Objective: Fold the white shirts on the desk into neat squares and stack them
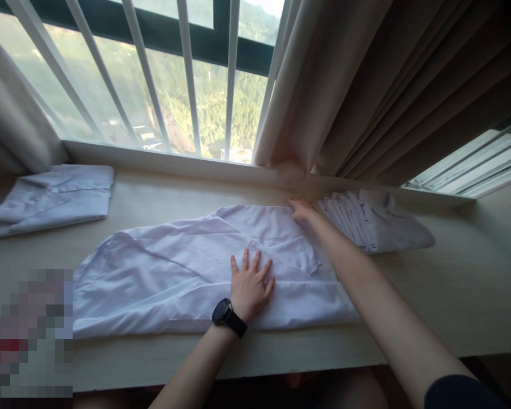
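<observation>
Both hands rest on a white shirt [187,272] spread flat across the middle of the table [451,295]. The left hand [251,284] lies palm down with fingers spread and extended, pressing the fabric near the table's front edge; it grips nothing. A black watch [227,317] sits on the left wrist. The right hand [301,209] reaches to the shirt's far right corner, close to the table's back edge; its fingers lie on the cloth there, but whether they pinch the fabric or only press it cannot be told.

The shirt runs lengthwise from the left part of the table to right of centre, with its near hem parallel to the front edge and several creases across its surface.

A stack of folded white garments [375,221] lies just beside the right hand, toward the back right of the table, its layered edges facing the shirt. One folded white garment [53,199] lies well apart at the back left corner.

Behind the table's back edge stands a window with white bars [187,74]. A beige curtain [366,85] hangs at the back right, its lower end touching the sill.
</observation>
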Motion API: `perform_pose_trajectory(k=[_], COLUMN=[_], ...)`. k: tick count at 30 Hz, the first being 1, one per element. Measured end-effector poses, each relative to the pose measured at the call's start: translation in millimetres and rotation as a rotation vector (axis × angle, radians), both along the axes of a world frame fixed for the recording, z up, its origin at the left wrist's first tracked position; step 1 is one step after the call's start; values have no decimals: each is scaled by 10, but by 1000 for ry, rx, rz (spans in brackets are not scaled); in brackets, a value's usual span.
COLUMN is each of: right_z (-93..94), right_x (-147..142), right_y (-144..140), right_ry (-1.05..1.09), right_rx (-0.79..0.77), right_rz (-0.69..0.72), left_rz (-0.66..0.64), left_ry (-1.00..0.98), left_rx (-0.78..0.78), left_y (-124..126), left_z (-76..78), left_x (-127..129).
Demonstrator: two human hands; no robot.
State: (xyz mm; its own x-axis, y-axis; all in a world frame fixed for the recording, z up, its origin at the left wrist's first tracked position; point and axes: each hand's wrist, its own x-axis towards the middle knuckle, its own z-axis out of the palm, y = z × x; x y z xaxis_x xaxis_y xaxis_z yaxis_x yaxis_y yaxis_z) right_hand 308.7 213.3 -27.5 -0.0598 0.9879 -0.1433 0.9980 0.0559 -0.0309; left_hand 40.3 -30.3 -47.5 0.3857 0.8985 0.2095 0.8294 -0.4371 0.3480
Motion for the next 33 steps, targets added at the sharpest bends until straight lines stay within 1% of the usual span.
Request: perform_pose_trajectory(k=[3, 6, 9, 11, 13, 16, 18, 19, 20, 22, 24, 26, 27, 29, 31, 33], right_z=[23, 107, 291, 472, 685, 980, 1082, 1084, 1050, 877, 603, 303, 166, -47, -163, -195], right_x=[81, 132, 208, 262, 309, 362, 399, 423, 450, 514, 580, 635, 657, 688, 712, 738], right_y=[144, 236, 218, 112, -88, -575, -1001, -1230, -1459, -1895, -2263, -2535, -2634, -2766, -2834, -2864], right_ry=[-24, -47, -47, -32, -20, -11, -14, -22, -37, -78, -103, -120, -121, -108, -73, -29], right_rx=[-45, -66, -54, -24, 44, 223, 355, 418, 471, 531, 510, 447, 420, 375, 332, 299], right_rz=[12, -2, -7, 13, 67, 160, 191, 204, 222, 284, 389, 470, 469, 413, 365, 362], left_rz=[0, -4, -9, -14, -28, -80, -126, -148, -164, -176, -170, -157, -149, -130, -113, -102], left_ry=[4, 7, 10, 10, 11, 8, 1, -2, -4, -5, -2, 13, 28, 58, 73, 71], left_rx=[18, 44, 53, 57, 62, 68, 71, 71, 71, 75, 77, 42, -1, -110, -181, -192], left_y=[-68, -76, -65, -62, -65, -73, -78, -80, -82, -85, -88, -93, -95, -101, -108, -115], left_z=[-116, -146, -131, -118, -109, -107, -112, -114, -116, -113, -99, -78, -66, -42, -20, -2], left_x=[93, 94, 100, 114, 128, 141, 146, 148, 151, 158, 165, 171, 173, 172, 170, 175])
